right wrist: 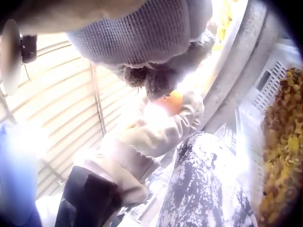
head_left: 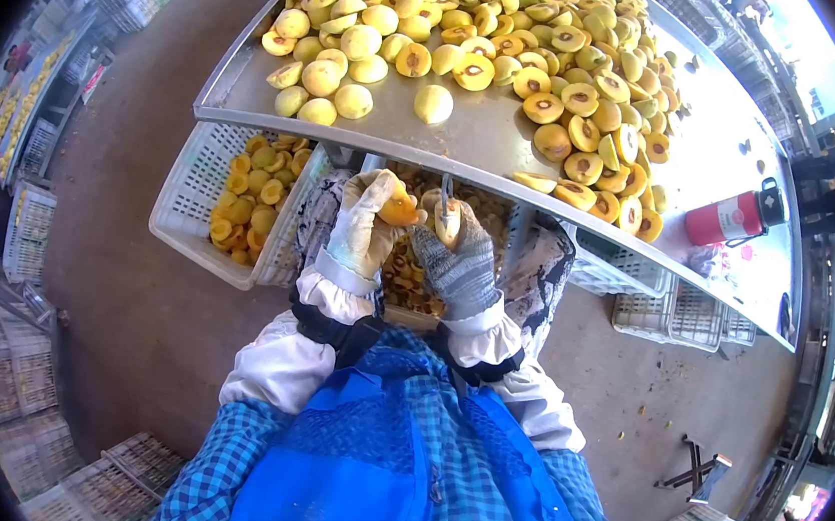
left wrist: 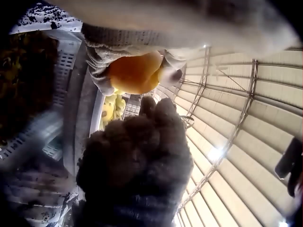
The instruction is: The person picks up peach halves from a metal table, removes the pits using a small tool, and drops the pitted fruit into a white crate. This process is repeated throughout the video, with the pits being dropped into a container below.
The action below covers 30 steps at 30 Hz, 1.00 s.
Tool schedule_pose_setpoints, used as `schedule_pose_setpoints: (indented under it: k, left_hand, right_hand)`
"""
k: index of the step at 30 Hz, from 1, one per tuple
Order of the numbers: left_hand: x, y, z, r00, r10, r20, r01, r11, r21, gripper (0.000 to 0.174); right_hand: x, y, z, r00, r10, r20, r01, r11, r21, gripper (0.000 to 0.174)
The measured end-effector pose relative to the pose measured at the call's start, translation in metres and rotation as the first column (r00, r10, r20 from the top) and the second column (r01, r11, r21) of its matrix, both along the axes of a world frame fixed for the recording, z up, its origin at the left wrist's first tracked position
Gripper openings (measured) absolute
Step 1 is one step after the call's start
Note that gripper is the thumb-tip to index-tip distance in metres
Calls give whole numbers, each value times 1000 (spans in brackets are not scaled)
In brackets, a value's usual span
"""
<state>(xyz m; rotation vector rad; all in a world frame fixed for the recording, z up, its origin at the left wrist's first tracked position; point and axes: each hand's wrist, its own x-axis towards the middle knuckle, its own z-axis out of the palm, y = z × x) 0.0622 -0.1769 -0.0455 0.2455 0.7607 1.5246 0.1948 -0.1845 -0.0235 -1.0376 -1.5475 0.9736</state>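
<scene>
In the head view my gloved left hand [head_left: 363, 223] holds an orange-yellow peach half [head_left: 399, 208] between thumb and fingers. The same peach half [left wrist: 135, 73] shows its smooth rounded side in the left wrist view. My right hand [head_left: 462, 263], in a grey knit glove, grips a small tool [head_left: 448, 223] with a pale handle and a narrow metal end pointing up toward the table. Both hands are close together, over the lap and just before the table edge. From the right wrist, the peach half [right wrist: 174, 100] appears partly behind the dark glove fingertips.
A metal table [head_left: 399, 138] ahead bears a heap of halved peaches [head_left: 575, 85] and a red bottle [head_left: 723, 218]. Below stands a white crate [head_left: 184, 183] of peach halves on the left. Between the knees, another crate holds small brownish-yellow pieces [right wrist: 286, 142]. Further crates [head_left: 679, 311] stand right.
</scene>
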Motion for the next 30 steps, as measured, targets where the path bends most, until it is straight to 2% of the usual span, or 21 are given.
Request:
schedule_pose_setpoints:
  k: [2, 4, 7, 8, 10, 11, 12, 14, 16, 17, 18, 19, 20, 21, 22, 23, 24, 25, 27, 28, 30]
  left_hand:
    - [3, -1, -7, 999, 4, -52, -3, 1000, 15, 30]
    - [10, -6, 2, 992, 29, -124, -30, 1000, -3, 31]
    - [17, -13, 7, 938, 62, -340, -35, 996, 83, 29]
    - [10, -19, 12, 891, 63, -450, 14, 986, 165, 33]
    - [-8, -38, 34, 566, 294, -770, 3, 934, 358, 41]
    - [-39, -39, 25, 182, 415, -892, -23, 908, 418, 45]
    - [-82, -39, 16, -236, 463, -854, -20, 877, 481, 49]
    - [-145, -41, 21, -534, 214, -818, -34, 961, 273, 54]
    - [-135, -17, 53, -902, 91, -422, -23, 966, 258, 54]
    - [-120, 13, 60, -764, 287, -578, 111, 941, 320, 54]
    - [-93, 46, 74, -631, 348, -694, 201, 937, 287, 54]
    - [-65, 77, 78, -495, 265, -827, 227, 959, 171, 57]
    - [-36, 104, 88, -552, 38, -833, 199, 976, -87, 61]
    - [-17, 134, 87, -593, -81, -801, 265, 920, -289, 67]
    - [-7, 158, 65, -684, -10, -730, 313, 899, -306, 74]
    - [-3, 173, 61, -701, 2, -713, 394, 834, -385, 75]
    - [3, 185, 60, -725, -21, -688, 409, 791, -455, 77]
    - [8, 196, 60, -748, -40, -663, 422, 742, -521, 78]
    - [12, 196, 57, -591, -199, -782, 410, 761, -503, 64]
    - [10, 186, 55, -362, -285, -888, 424, 798, -428, 50]
    - [7, 168, 58, 98, -476, -874, 556, 755, -349, 46]
  right_hand:
    - [1, 3, 0, 998, 43, -43, -44, 999, -21, 30]
    - [1, 6, -3, 979, 108, -171, -150, 957, -250, 28]
    - [4, -2, 8, 892, 41, -451, -310, 781, -543, 24]
    - [6, -2, 6, 917, 103, -384, -300, 814, -497, 22]
    - [12, 0, -7, 947, 215, -237, -296, 870, -393, 18]
    - [7, -1, -17, 926, 44, -374, -188, 915, -358, 16]
    - [20, 0, -19, 935, -5, -354, -175, 862, -475, 18]
    - [37, -5, -21, 986, -9, -167, -99, 772, -628, 16]
    - [35, -10, -45, 962, -39, -271, -155, 736, -659, 18]
    - [35, -13, -49, 962, -3, -274, -193, 702, -686, 21]
    - [33, -14, -57, 969, 46, -243, -208, 681, -702, 24]
    - [26, -18, -84, 955, 45, -293, -230, 737, -636, 24]
    - [21, -22, -107, 938, 45, -344, -244, 790, -563, 25]
    - [22, -25, -102, 953, 72, -295, -220, 831, -510, 24]
    - [24, -24, -93, 966, 92, -243, -196, 870, -453, 24]
    - [32, -20, -90, 981, 164, -100, -192, 876, -442, 21]
    - [43, -16, -93, 951, 215, 223, -197, 975, -99, 22]
    - [50, -15, -94, 970, 170, 176, -147, 979, -139, 24]
    - [63, -7, -73, 994, 86, 71, -66, 968, -243, 28]
    - [71, 1, -51, 999, 41, 12, -35, 952, -303, 30]
    - [83, 11, -61, 983, 9, 185, -21, 998, 62, 36]
